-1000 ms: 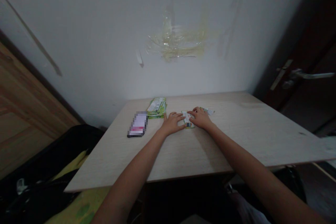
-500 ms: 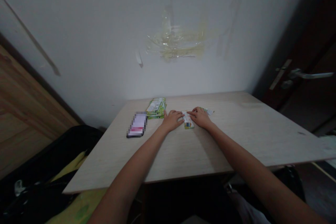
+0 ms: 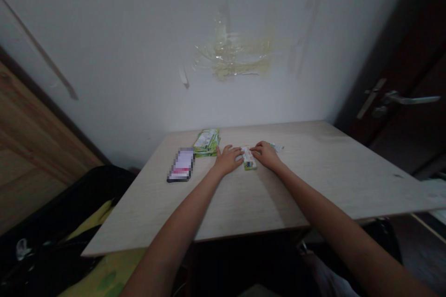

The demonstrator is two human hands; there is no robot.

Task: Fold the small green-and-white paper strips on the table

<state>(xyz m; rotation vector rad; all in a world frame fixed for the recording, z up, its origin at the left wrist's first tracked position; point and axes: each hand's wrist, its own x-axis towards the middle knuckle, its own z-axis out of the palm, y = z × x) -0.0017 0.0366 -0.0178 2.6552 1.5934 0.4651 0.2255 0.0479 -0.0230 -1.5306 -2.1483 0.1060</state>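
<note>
Packet [image 3: 250, 164] lies on the table [image 3: 230, 209] between left hand [image 3: 227, 160] and right hand [image 3: 267, 155], long side pointing away from the person. Both touch it: left fingers apart, right can't tell. Pile [image 3: 206, 143] and phone [image 3: 181, 163] sit further left.

The table [image 3: 223, 199] is of pale beige colour with fine grain streaks, the folded packet [image 3: 248, 158] is white with green edge and small blue and yellow print, the stack of packets [image 3: 206, 143] is green and white, and the wall [image 3: 132, 46] is grey-white with yellowish tape marks [image 3: 240, 55].
</note>
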